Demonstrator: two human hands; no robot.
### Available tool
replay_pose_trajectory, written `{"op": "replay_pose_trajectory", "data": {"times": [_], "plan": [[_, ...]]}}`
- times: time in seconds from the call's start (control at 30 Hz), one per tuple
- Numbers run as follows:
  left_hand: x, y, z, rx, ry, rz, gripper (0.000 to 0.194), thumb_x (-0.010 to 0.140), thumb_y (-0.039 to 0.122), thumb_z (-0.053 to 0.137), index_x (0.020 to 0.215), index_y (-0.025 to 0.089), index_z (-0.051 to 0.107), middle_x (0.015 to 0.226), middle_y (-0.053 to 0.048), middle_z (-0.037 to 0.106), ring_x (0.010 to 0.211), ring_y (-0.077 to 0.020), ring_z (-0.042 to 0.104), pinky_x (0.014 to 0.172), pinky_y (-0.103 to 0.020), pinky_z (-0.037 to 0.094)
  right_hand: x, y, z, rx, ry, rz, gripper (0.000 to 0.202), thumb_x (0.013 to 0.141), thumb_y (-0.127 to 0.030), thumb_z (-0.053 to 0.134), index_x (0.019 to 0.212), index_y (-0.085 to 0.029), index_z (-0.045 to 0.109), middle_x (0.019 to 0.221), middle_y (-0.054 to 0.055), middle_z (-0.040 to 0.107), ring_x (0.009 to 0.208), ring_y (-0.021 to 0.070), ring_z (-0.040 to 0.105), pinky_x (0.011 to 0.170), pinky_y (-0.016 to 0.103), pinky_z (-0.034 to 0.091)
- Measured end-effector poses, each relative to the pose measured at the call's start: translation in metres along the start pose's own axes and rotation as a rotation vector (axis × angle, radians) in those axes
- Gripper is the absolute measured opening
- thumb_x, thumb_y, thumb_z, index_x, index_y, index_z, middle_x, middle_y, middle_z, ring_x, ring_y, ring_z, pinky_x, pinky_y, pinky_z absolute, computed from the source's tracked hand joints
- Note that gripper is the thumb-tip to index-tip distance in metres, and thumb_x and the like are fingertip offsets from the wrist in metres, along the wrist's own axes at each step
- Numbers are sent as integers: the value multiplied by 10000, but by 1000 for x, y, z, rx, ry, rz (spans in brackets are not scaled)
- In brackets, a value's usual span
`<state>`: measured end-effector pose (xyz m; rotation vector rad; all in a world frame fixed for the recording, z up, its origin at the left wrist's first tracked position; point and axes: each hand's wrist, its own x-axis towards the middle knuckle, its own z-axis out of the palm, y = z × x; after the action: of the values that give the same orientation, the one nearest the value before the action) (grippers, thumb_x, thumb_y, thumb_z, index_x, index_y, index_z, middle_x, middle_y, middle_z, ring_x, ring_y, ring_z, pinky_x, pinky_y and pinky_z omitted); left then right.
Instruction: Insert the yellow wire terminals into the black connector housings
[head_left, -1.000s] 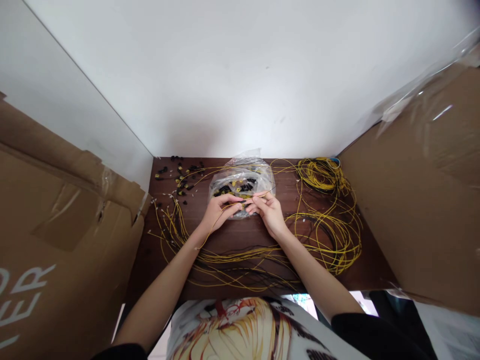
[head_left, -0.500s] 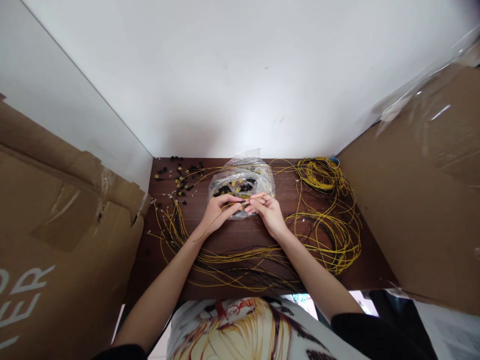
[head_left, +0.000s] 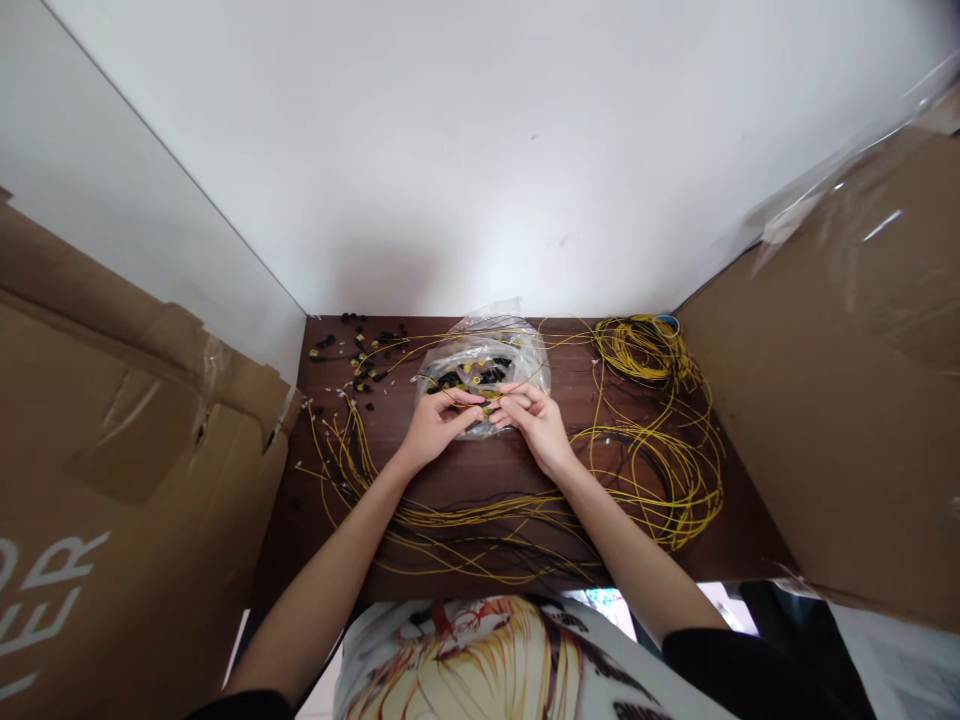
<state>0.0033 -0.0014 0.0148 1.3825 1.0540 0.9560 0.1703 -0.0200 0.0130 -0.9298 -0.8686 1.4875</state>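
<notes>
My left hand (head_left: 441,428) and my right hand (head_left: 535,424) meet at the fingertips in the middle of the table. Both are closed in a pinch on a thin wire (head_left: 466,404), with a small dark piece (head_left: 486,402) showing between them. The dark piece is too small to identify exactly. Just beyond my fingers lies a clear plastic bag (head_left: 529,350) holding several black and yellow connectors (head_left: 493,370).
A coil of yellow wire (head_left: 637,345) sits at the back right, above looser yellow and black loops (head_left: 694,480). Wires (head_left: 457,517) run beneath my forearms. Loose connectors (head_left: 364,365) lie at back left. Cardboard (head_left: 150,420) stands left and more cardboard (head_left: 832,400) right.
The wire's loose end that hung across my left wrist no longer shows there. Both hands keep nearly the same place, fingertips still together.
</notes>
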Motion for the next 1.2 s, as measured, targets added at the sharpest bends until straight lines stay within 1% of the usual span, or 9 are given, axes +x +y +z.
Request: {"op": "replay_pose_trajectory", "data": {"times": [0.17, 0.27, 0.37, 0.53, 0.63, 0.73, 0.9, 1.07, 1.2], "plan": [[0, 5, 0, -3, -2, 18, 266, 709, 317, 683, 877, 112, 687, 749, -61, 680, 516, -81, 533, 467, -187, 439, 0, -1, 1, -39, 22, -5, 265, 643, -335, 761, 800, -161, 636, 707, 7, 686, 597, 121, 651, 577, 230, 531], [0, 7, 0, -21, -14, 40, 262, 755, 331, 638, 902, 118, 682, 713, -44, 666, 493, -69, 512, 469, -183, 431, -1, -2, 3, -59, 28, -5, 270, 639, -350, 761, 782, -161, 631, 690, 7, 682, 598, 128, 648, 580, 243, 531], [0, 8, 0, -29, 25, 67, 256, 801, 342, 590, 906, 126, 682, 691, -20, 631, 460, -56, 497, 489, -192, 429, -2, -3, 4, -84, 32, -13, 274, 637, -362, 759, 769, -164, 623, 670, 5, 680, 596, 136, 647, 588, 262, 533], [1, 9, 0, -57, 72, 144, 223, 779, 316, 628, 907, 143, 685, 761, -13, 588, 478, -48, 513, 518, -202, 422, -2, -3, 5, -114, 23, -27, 269, 648, -362, 752, 758, -159, 614, 692, 19, 695, 590, 133, 646, 593, 265, 534], [2, 6, -2, -89, 98, 100, 242, 797, 344, 607, 886, 132, 684, 692, -5, 567, 508, -55, 503, 541, -199, 431, -2, -2, 4, -94, 20, -28, 261, 657, -356, 749, 769, -161, 616, 698, 23, 699, 593, 133, 644, 591, 264, 531], [3, 3, -3, -156, 117, 42, 287, 785, 386, 611, 857, 116, 678, 692, -20, 572, 543, -71, 501, 534, -199, 442, -2, -2, 2, -30, 44, -28, 244, 673, -358, 737, 781, -168, 629, 706, 24, 694, 621, 138, 645, 605, 268, 530], [4, 1, -3, -208, 92, 20, 301, 780, 394, 611, 845, 108, 677, 703, -35, 584, 556, -77, 496, 539, -209, 445, 0, -1, 0, -27, 117, -86, 208, 669, -334, 738, 774, -172, 660, 742, 22, 685, 635, 131, 631, 600, 260, 525], [3, 2, -2, -277, 100, 3, 245, 754, 345, 616, 796, 113, 683, 687, -43, 607, 560, -91, 516, 544, -229, 446, 2, -1, -2, -49, 179, -128, 197, 653, -299, 750, 785, -180, 667, 720, 11, 677, 611, 133, 628, 575, 258, 523], [2, 5, -2, -254, 107, 17, 189, 744, 297, 620, 787, 119, 669, 685, -34, 628, 557, -90, 522, 558, -231, 447, 2, -2, -2, -24, 166, -119, 174, 669, -278, 741, 791, -171, 677, 733, 19, 690, 611, 125, 632, 580, 250, 525]]}}
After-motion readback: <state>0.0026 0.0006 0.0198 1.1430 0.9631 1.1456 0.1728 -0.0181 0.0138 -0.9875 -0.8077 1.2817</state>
